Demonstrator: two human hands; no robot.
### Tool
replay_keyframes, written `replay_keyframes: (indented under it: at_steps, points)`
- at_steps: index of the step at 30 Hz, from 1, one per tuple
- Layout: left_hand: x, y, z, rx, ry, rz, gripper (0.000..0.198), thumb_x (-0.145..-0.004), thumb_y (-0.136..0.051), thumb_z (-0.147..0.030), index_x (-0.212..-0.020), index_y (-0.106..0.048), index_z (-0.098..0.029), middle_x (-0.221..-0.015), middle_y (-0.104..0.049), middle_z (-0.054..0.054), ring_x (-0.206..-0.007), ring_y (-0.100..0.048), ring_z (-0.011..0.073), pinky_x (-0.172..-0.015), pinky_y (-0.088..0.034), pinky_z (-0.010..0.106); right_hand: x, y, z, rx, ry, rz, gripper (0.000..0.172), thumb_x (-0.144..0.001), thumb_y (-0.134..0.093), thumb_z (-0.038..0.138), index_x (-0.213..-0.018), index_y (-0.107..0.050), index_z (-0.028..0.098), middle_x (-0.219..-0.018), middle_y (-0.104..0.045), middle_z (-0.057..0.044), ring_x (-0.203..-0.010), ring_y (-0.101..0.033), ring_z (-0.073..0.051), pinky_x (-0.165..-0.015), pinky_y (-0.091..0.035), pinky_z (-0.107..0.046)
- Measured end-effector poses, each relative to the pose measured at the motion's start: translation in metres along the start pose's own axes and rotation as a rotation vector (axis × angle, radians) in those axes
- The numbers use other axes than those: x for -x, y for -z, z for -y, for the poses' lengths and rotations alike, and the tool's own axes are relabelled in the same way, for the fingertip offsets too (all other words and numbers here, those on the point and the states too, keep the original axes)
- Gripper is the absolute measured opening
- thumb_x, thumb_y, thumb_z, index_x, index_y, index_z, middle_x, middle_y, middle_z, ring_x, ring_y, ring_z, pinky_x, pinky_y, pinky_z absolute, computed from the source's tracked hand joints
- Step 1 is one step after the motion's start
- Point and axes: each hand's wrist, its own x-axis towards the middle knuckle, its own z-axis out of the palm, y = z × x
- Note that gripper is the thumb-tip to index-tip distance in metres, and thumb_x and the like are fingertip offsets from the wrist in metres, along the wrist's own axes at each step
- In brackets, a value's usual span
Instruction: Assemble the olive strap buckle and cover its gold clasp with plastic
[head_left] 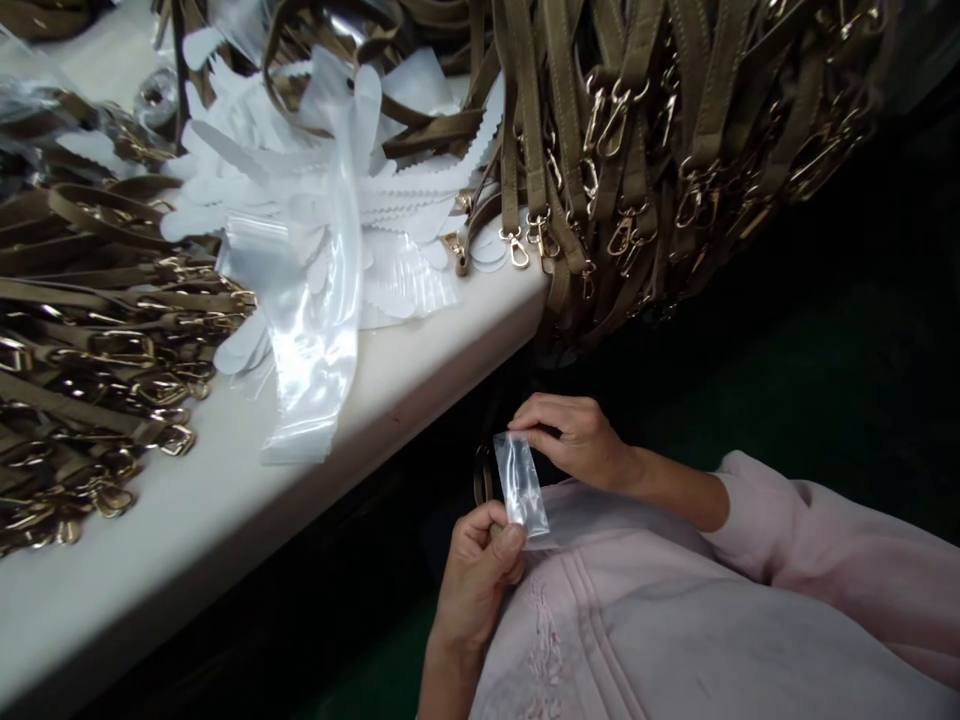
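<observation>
A small clear plastic bag [523,485] is held in front of my body, past the table's edge. My left hand [480,565] grips its lower end, thumb on top and fingers curled underneath. Just above those fingers shows a narrow brown strap loop [482,475]; its lower part is hidden, so I cannot tell whether it is also in the grip. At the bag's upper corner, my right hand [574,440] pinches the edge between thumb and fingertips. The bag looks flat and shiny, and its contents, if any, cannot be made out.
On the white table [420,375] lie long clear plastic bags [315,350] over white scalloped paper pieces [247,160]. Brown straps with gold buckles [112,350] are heaped at left. More straps with gold clasps [622,130] hang over the far right edge.
</observation>
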Motion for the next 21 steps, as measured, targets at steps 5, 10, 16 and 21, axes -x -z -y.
replay_keyframes:
  at_steps: [5, 10, 16, 21]
  points:
    - [-0.002, -0.003, -0.003, -0.019, 0.013, 0.028, 0.028, -0.077, -0.080, -0.035, -0.074, -0.060, -0.015, -0.051, -0.032, -0.008, -0.044, -0.021, 0.0035, -0.044, -0.019, 0.018, -0.004, -0.015, -0.010, -0.094, -0.171, -0.066, 0.012, -0.088, -0.070, 0.027, -0.078, -0.071, 0.020, -0.078, -0.068, -0.002, -0.073, -0.064, -0.017, -0.069, -0.052, -0.030]
    - [-0.010, 0.003, -0.017, 0.120, -0.064, -0.086, 0.027, -0.085, -0.072, -0.031, -0.073, -0.053, -0.017, -0.052, -0.021, -0.010, -0.044, -0.012, 0.0039, -0.043, -0.018, 0.017, 0.005, -0.012, -0.025, -0.204, -0.264, -0.059, 0.028, -0.089, -0.067, 0.033, -0.115, -0.067, 0.021, -0.112, -0.061, -0.007, -0.084, -0.066, -0.016, -0.075, -0.057, -0.029]
    - [-0.016, 0.011, -0.044, 0.139, -0.174, -0.162, 0.027, -0.086, -0.071, -0.025, -0.071, -0.050, -0.017, -0.054, -0.023, -0.010, -0.044, -0.012, 0.0044, -0.039, -0.019, 0.014, 0.031, 0.011, -0.011, -0.216, -0.139, 0.461, 0.045, -0.084, -0.073, 0.047, -0.119, -0.067, 0.018, -0.112, -0.068, -0.010, -0.103, -0.063, -0.024, -0.094, -0.051, -0.038]
    - [-0.026, 0.010, -0.046, 0.010, -0.243, -0.279, 0.023, -0.085, -0.073, -0.032, -0.078, -0.058, -0.016, -0.054, -0.032, -0.009, -0.042, -0.020, 0.0027, -0.039, -0.020, 0.013, 0.050, -0.011, -0.008, -0.187, -0.349, 0.420, 0.026, -0.094, -0.061, 0.037, -0.090, -0.076, 0.016, -0.085, -0.073, -0.007, -0.081, -0.067, -0.021, -0.078, -0.052, -0.034]
